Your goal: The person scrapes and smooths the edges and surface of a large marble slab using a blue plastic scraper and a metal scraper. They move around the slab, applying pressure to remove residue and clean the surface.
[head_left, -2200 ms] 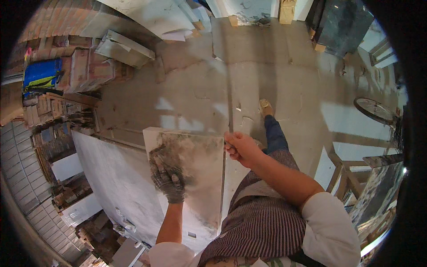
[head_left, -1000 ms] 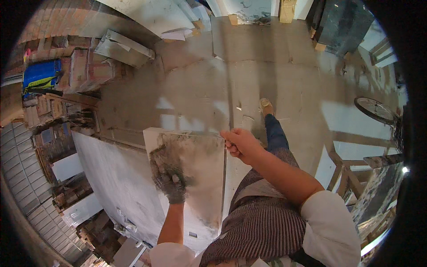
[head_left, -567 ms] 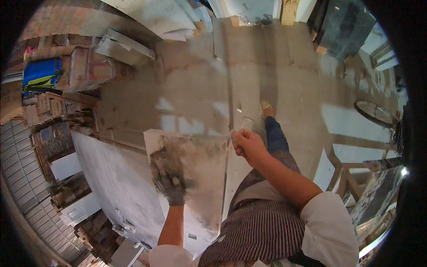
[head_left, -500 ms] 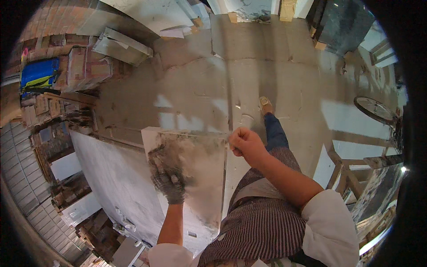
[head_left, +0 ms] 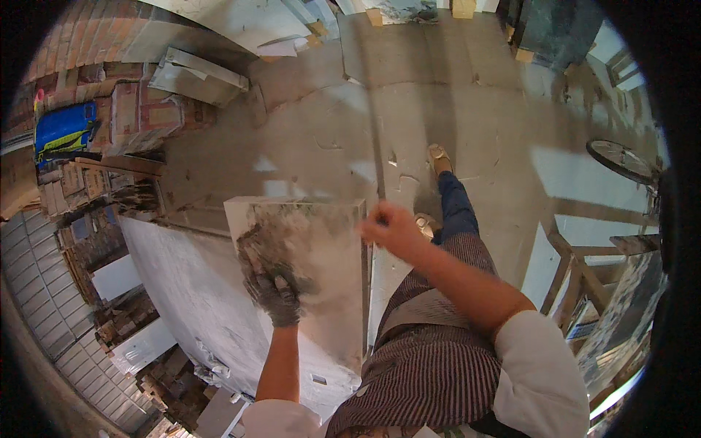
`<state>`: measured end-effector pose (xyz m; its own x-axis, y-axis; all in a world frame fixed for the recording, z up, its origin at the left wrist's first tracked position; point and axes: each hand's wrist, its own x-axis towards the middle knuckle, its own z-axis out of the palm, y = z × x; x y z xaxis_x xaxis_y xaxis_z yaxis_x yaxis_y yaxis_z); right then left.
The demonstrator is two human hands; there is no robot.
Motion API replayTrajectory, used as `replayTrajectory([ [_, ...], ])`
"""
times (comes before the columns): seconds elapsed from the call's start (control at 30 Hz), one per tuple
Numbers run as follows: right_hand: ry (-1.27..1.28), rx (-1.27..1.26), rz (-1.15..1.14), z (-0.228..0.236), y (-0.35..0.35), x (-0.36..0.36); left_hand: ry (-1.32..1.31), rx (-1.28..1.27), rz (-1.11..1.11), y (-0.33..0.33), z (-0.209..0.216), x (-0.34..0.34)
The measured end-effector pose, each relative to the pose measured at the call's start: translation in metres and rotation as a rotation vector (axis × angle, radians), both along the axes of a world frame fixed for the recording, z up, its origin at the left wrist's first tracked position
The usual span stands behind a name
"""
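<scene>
Gloved left grip lies flat, fingers extended, on the smudged pale panel directly beneath it, apparently steadying it on the white-covered desk. To its right, the bare right grip curls near the panel's edge; blur hides whether it pinches anything.

Free room over floor — panel leftward

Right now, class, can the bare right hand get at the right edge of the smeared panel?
Very likely yes: the right hand is by the right edge of the smeared panel, with nothing visible blocking it; the gloved left hand lies farther left.
</scene>
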<state>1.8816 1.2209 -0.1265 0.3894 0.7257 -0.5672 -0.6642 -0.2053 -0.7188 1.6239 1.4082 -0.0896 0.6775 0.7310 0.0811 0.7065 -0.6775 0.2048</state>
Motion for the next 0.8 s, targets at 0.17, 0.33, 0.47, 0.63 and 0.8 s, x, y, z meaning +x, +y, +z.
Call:
replayTrajectory([
  [0.17,-0.050,0.046,-0.055,-0.010,-0.003,-0.022,-0.099,-0.059,-0.014,0.008,-0.009,-0.009],
  [0.33,0.031,0.071,-0.072,-0.006,-0.005,-0.023,-0.188,-0.124,0.027,0.010,-0.022,-0.023],
  [0.47,0.021,0.079,-0.186,-0.004,0.015,0.010,-0.163,-0.181,0.063,0.010,-0.015,-0.011],
  [0.63,0.142,0.084,-0.038,-0.012,-0.016,-0.043,-0.062,-0.056,0.023,0.001,-0.001,-0.003],
  [0.8,-0.053,0.039,-0.166,-0.015,0.015,0.012,-0.235,-0.144,0.023,0.002,-0.014,-0.013],
])
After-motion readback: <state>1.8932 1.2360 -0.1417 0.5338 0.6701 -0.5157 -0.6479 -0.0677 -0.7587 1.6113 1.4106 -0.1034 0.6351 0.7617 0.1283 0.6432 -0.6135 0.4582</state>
